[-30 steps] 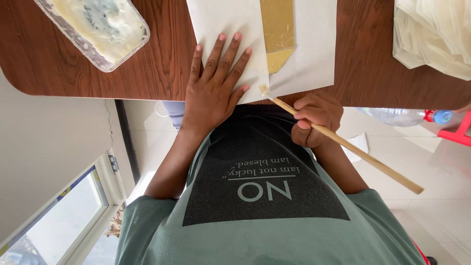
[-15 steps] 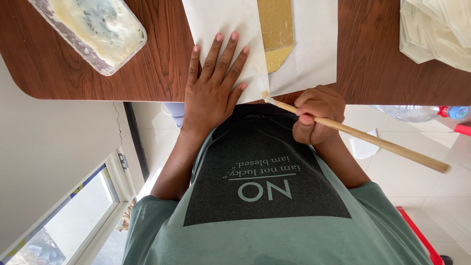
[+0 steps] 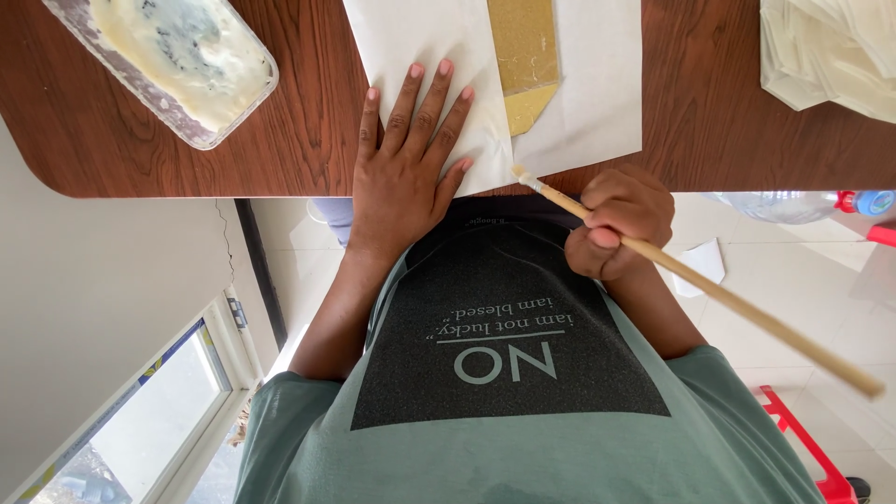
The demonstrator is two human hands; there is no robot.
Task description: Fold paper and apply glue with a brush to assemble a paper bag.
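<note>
The left hand lies palm down with its fingers spread apart and flat on a white sheet of paper, which rests on the dark brown wooden table; the heel of the hand hangs past the table edge. Just beside the fingertips of that hand, on the same sheet, lies a golden-yellow strip with a pointed end. The right hand is curled tight, fingers together, clamped around a long pale wooden-handled brush. The brush tip sticks out beyond the knuckles and touches the near edge of the white sheet, close to the left thumb, while the handle slants away behind the fist. Well apart from the left little finger sits a clear rectangular plastic tub of whitish paste
</note>
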